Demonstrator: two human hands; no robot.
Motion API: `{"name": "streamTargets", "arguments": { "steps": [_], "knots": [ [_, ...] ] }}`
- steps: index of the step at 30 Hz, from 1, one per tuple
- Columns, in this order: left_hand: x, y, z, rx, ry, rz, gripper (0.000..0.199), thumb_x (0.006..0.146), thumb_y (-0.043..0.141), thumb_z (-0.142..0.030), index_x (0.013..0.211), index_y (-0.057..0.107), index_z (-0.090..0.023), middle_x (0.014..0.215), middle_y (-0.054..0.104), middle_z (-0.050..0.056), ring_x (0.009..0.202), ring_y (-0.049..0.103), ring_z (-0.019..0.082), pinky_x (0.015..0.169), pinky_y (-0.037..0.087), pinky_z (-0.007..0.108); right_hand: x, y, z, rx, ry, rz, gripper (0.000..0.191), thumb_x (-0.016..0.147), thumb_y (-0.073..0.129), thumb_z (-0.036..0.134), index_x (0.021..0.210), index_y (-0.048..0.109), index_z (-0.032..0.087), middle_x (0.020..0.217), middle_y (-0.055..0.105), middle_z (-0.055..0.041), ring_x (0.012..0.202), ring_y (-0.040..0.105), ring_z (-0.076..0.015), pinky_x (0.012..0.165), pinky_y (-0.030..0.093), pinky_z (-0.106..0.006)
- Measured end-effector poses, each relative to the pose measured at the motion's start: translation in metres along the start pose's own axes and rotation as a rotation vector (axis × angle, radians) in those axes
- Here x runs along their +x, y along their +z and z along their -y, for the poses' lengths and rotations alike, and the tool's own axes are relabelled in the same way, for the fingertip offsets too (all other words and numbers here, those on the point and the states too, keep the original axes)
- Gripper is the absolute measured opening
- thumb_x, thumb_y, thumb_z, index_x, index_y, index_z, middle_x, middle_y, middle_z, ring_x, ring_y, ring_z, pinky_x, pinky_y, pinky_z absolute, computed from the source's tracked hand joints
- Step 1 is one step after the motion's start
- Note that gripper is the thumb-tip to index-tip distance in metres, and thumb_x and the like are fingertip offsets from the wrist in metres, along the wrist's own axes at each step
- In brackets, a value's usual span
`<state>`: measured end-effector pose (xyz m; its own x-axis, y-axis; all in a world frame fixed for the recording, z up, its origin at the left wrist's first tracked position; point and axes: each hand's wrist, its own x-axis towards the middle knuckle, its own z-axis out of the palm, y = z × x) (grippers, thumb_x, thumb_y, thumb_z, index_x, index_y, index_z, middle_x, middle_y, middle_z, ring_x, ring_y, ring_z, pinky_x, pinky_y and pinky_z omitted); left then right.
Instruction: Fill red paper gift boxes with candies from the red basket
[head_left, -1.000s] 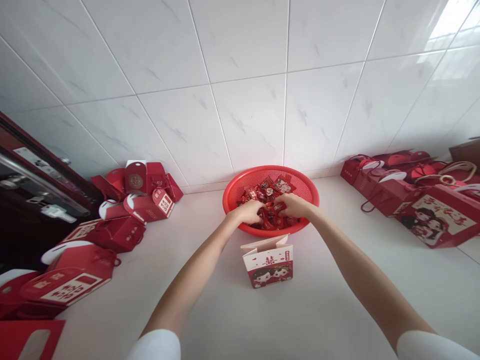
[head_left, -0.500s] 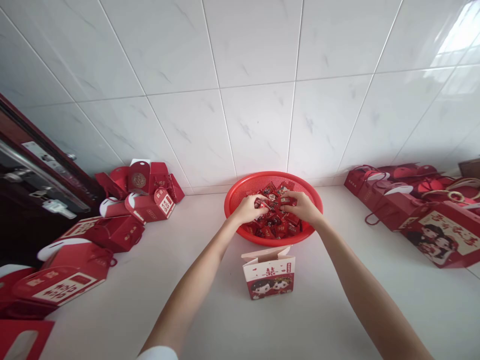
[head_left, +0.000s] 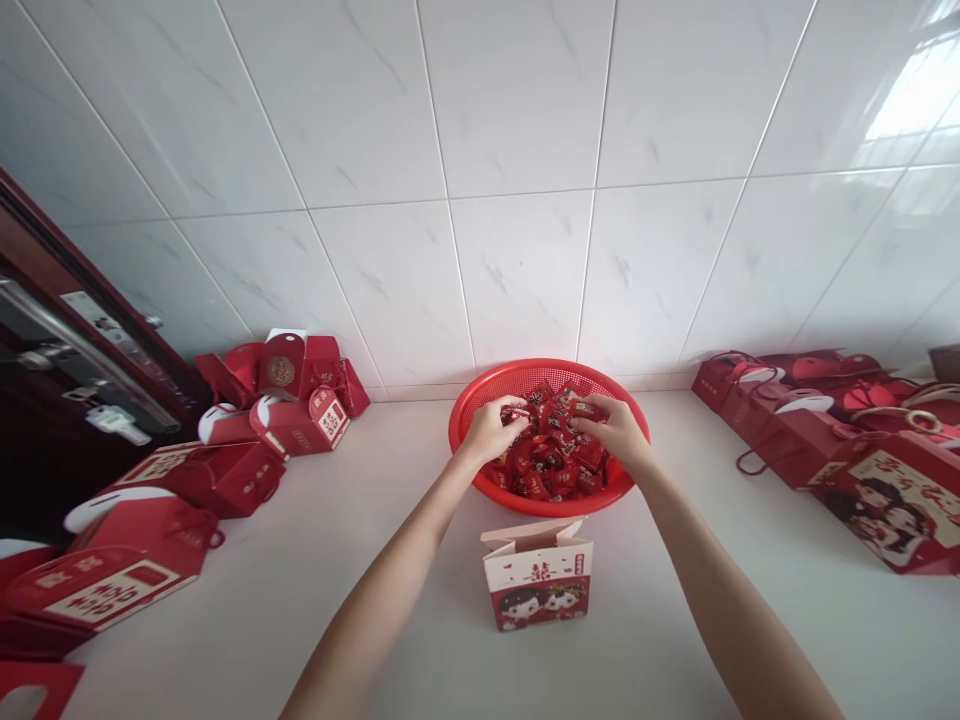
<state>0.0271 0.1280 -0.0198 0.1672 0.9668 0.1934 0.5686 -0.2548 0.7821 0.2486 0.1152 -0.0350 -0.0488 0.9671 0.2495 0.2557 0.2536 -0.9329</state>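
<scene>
A red plastic basket (head_left: 550,371) stands against the wall, filled with red-wrapped candies (head_left: 551,462). Over its left side, my left hand (head_left: 491,432) has its fingers closed on a wrapped candy (head_left: 514,411). My right hand (head_left: 616,432) is over the right side, thumb and fingers curled round red wrapped candies (head_left: 581,408); how many it holds is hidden. In front of the basket, a small red-and-white paper gift box (head_left: 538,580) stands upright with its top flaps open. Two cartoon figures are printed on its front.
Several red gift boxes (head_left: 300,425) line the left side, reaching back to the tiled wall (head_left: 517,270). More red boxes with cord handles (head_left: 795,440) stand at the right. A dark door with keys in its lock (head_left: 116,420) borders the left edge.
Both hands have lifted slightly from the pile, with candies now between the fingers. The view has tilted up a little, so the basket and box sit lower in the picture.
</scene>
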Motion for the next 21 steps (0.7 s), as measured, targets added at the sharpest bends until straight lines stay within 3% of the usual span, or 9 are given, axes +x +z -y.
{"name": "streamTargets", "arguments": {
  "steps": [5, 11, 15, 19, 21],
  "knots": [
    [0.001, 0.0, 0.001, -0.066, 0.033, -0.03, 0.026, 0.081, 0.068, -0.012, 0.105, 0.074, -0.018, 0.115, 0.077, 0.009, 0.114, 0.069, 0.025, 0.108, 0.051, 0.04, -0.002, -0.001, 0.004, 0.032, 0.011, -0.009, 0.027, 0.071, 0.073, 0.038, 0.089, 0.07, 0.018, 0.091, 0.075, -0.0071, 0.088, 0.07, -0.0264, 0.077, 0.056, -0.038],
    [0.003, 0.005, 0.009, -0.162, 0.044, -0.062, 0.017, 0.084, 0.069, -0.021, 0.098, 0.076, -0.017, 0.107, 0.078, 0.009, 0.102, 0.073, 0.024, 0.097, 0.057, 0.039, -0.002, 0.0, 0.006, 0.085, 0.011, -0.047, 0.026, 0.068, 0.076, 0.04, 0.081, 0.069, 0.02, 0.079, 0.073, -0.0036, 0.076, 0.067, -0.0235, 0.07, 0.054, -0.036],
    [0.002, 0.007, 0.009, -0.081, 0.063, 0.011, 0.017, 0.083, 0.071, -0.024, 0.097, 0.077, -0.017, 0.113, 0.076, 0.011, 0.102, 0.073, 0.025, 0.095, 0.056, 0.037, -0.002, 0.0, 0.007, 0.116, 0.048, -0.058, 0.03, 0.063, 0.081, 0.04, 0.083, 0.071, 0.02, 0.081, 0.073, -0.0042, 0.075, 0.067, -0.0234, 0.069, 0.054, -0.036],
    [0.0, 0.008, 0.004, 0.135, 0.236, 0.1, 0.011, 0.08, 0.074, -0.02, 0.09, 0.079, -0.017, 0.11, 0.077, 0.009, 0.107, 0.07, 0.025, 0.1, 0.051, 0.036, -0.001, -0.001, 0.003, 0.133, 0.053, -0.073, 0.03, 0.061, 0.081, 0.041, 0.081, 0.07, 0.02, 0.079, 0.072, -0.0039, 0.074, 0.066, -0.023, 0.068, 0.053, -0.035],
    [-0.002, 0.009, -0.002, 0.175, 0.322, 0.225, 0.012, 0.083, 0.071, -0.021, 0.092, 0.079, -0.018, 0.103, 0.079, 0.007, 0.101, 0.072, 0.023, 0.096, 0.052, 0.034, 0.0, -0.001, 0.0, 0.135, 0.052, -0.097, 0.029, 0.062, 0.08, 0.041, 0.08, 0.069, 0.02, 0.077, 0.071, -0.0034, 0.073, 0.065, -0.0223, 0.067, 0.052, -0.035]
  ]
}}
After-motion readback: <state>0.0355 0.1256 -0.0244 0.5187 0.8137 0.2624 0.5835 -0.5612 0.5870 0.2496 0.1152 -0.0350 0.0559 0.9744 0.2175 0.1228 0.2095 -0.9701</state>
